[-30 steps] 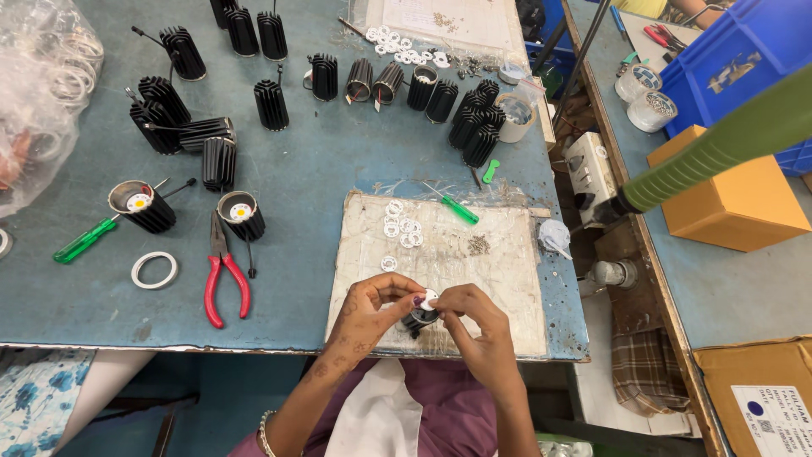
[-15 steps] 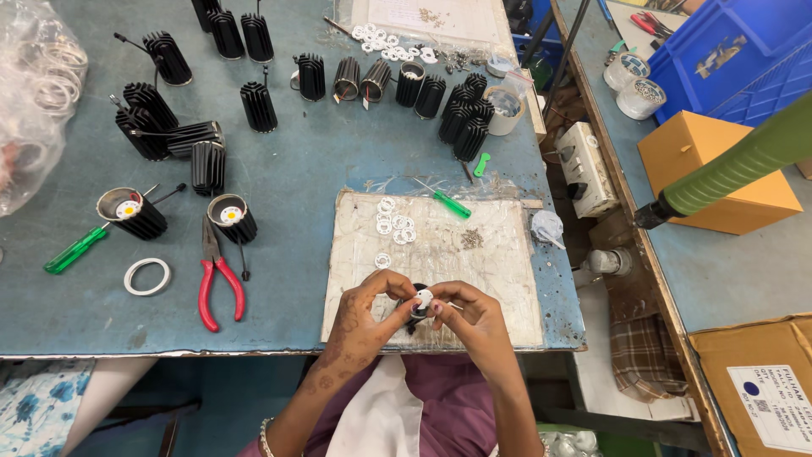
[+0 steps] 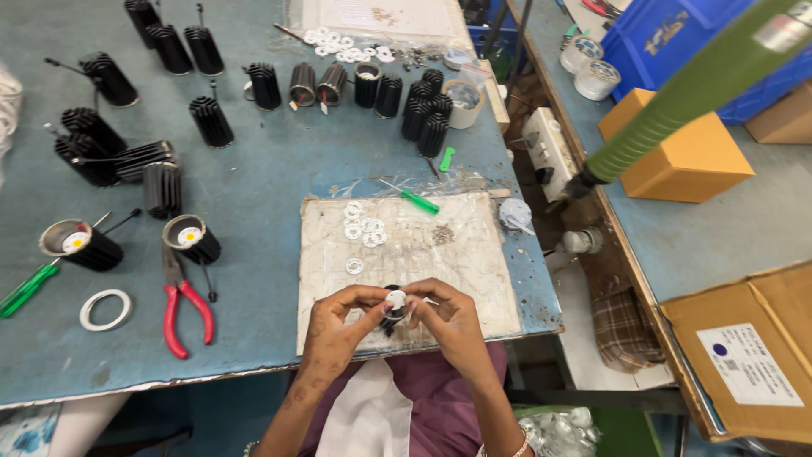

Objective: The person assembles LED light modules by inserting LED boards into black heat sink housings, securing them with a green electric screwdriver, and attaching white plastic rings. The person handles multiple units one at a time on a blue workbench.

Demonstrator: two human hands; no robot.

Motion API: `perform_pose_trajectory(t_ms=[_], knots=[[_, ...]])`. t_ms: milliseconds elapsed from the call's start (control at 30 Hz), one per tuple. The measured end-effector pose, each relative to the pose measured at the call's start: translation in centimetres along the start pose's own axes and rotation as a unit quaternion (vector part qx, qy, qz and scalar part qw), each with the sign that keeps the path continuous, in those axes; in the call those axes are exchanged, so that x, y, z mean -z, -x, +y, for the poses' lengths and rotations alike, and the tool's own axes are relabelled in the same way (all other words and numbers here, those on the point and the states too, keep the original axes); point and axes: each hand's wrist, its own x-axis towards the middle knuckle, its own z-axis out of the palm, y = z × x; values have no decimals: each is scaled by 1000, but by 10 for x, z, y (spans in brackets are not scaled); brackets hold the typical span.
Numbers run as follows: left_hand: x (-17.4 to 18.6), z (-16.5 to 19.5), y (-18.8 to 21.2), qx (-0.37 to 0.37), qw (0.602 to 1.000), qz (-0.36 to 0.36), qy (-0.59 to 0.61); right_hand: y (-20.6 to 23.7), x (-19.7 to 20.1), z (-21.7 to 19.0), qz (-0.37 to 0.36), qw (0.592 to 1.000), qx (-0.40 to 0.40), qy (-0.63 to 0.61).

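My left hand (image 3: 337, 326) and my right hand (image 3: 450, 319) meet over the near edge of a worn white work board (image 3: 457, 254). Between their fingertips they hold a small black finned cylinder topped by a white round lens (image 3: 395, 299). Most of the cylinder is hidden by my fingers. Several loose white rings (image 3: 364, 228) and a small heap of screws (image 3: 441, 234) lie on the board beyond my hands. A green-handled screwdriver (image 3: 418, 200) rests at the board's far edge.
Red-handled pliers (image 3: 182, 300), a white ring (image 3: 106, 309) and two open finned housings (image 3: 193, 239) lie left. Many black finned housings (image 3: 423, 114) stand at the back. A green hanging tool (image 3: 677, 97), orange box (image 3: 677, 152) and blue crate (image 3: 668, 42) are right.
My hands have stayed at the board's near edge, turning the small part slightly. The view has shifted a little; nothing on the table has moved.
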Motion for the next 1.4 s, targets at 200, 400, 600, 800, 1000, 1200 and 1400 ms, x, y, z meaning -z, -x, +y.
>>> perform_pose_trajectory(t_ms=[200,400,600,800,1000,1200,1400], knots=[[8,-20,-3,9,999,19,44,-21,76,-10,334,842,186,380],[10,-26,-3,39,994,10,105,-41,154,-9,300,808,160,482],[16,-28,1,53,992,18,109,-56,161,-5,285,799,181,498],[22,-31,4,50,993,23,104,-69,144,-5,309,794,187,489],[23,-35,6,72,992,19,99,-81,149,6,353,866,78,344],[21,-36,6,54,994,9,98,-82,160,4,325,926,41,186],[25,-33,9,60,991,6,116,-74,160,6,324,935,64,127]])
